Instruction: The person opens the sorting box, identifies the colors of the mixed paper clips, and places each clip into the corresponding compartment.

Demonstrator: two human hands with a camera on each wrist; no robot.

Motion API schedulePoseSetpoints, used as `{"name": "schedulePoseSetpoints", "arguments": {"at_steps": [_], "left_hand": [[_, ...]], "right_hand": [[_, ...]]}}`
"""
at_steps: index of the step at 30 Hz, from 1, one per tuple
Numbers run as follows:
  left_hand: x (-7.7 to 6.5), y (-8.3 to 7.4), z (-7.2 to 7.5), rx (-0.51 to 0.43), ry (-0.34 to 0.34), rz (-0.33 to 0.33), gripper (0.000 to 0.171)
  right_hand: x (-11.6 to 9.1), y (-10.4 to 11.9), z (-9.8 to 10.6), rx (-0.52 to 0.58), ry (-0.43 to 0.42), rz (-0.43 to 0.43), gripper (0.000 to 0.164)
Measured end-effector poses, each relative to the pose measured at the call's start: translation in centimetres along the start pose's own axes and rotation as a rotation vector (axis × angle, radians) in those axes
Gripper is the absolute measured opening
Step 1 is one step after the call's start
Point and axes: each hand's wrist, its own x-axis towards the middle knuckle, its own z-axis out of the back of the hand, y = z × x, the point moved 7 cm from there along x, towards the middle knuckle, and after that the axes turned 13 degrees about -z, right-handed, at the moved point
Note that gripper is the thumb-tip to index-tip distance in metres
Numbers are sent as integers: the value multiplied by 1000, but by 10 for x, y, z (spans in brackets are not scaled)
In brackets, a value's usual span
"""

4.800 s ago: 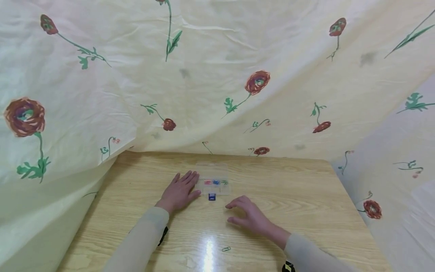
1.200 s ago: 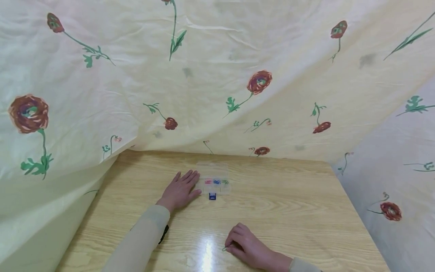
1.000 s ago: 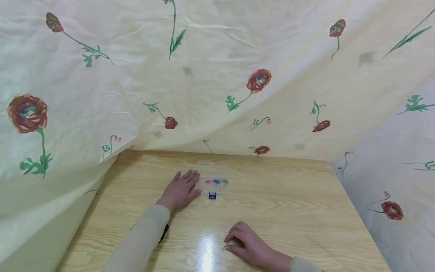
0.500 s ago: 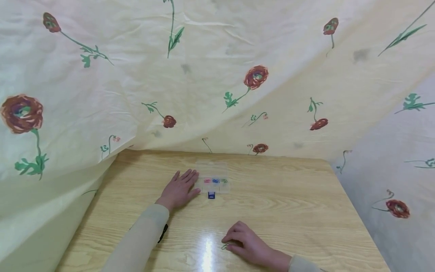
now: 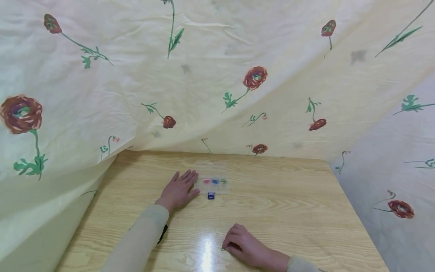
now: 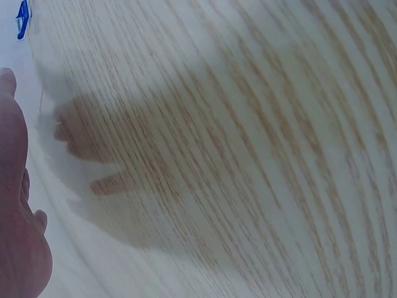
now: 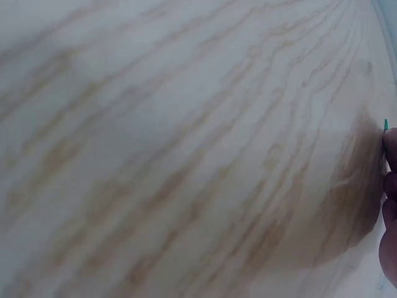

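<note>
My left hand (image 5: 178, 190) lies with straight fingers on the table, its fingertips at the left edge of a clear plastic box (image 5: 224, 190). Pink clips (image 5: 207, 181), blue clips (image 5: 215, 181) and green clips (image 5: 223, 181) fill separate compartments of that box. Nearer the front of the table, my right hand (image 5: 244, 245) pinches a green paper clip (image 7: 386, 125) between thumb and index finger. Most of the clip is hidden by the fingertips. The left wrist view shows only part of the left hand (image 6: 15, 205), at the left edge.
A small dark blue piece (image 5: 211, 195) sits at the front edge of the box. The wooden table (image 5: 289, 211) is bordered at the back and sides by a hanging flowered cloth (image 5: 190, 83). A bright light reflection lies left of the right hand.
The right hand has come from beside the box to the front, where the green paper clip lay on the table. Its thumb and index finger have closed on the clip. The left hand stays put.
</note>
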Motion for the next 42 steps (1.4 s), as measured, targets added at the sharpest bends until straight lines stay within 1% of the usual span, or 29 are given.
{"name": "schedulePoseSetpoints", "arguments": {"at_steps": [4,7,11,14,19,21,26,30,31,35,42], "left_hand": [[-1,-2,3,-7,-10,0,74],[-1,-5,5,-9,-14,1,73],[-1,-6,7,-5,-13,5,72],[0,-6,6,2,-8,7,73],[2,-5,5,0,-3,8,75],[2,-4,5,3,0,10,75],[2,-4,6,-6,-2,7,74],[1,-4,6,-4,12,17,75],[1,-4,7,-7,6,17,75],[2,-4,7,-3,4,26,75],[3,-3,4,-5,6,25,76]], "right_hand": [[2,0,-1,-10,29,-6,18],[2,0,-1,-25,30,8,18],[1,-1,1,-58,5,29,16],[1,-3,3,-67,-11,23,15],[1,-6,7,-90,-55,17,19],[3,-6,8,-99,-58,15,18],[7,-6,8,-97,5,-1,10],[10,-6,6,-103,54,-4,9],[11,-6,6,-107,63,-2,9],[12,-6,6,-122,79,11,12],[10,-7,7,-129,80,28,14]]}}
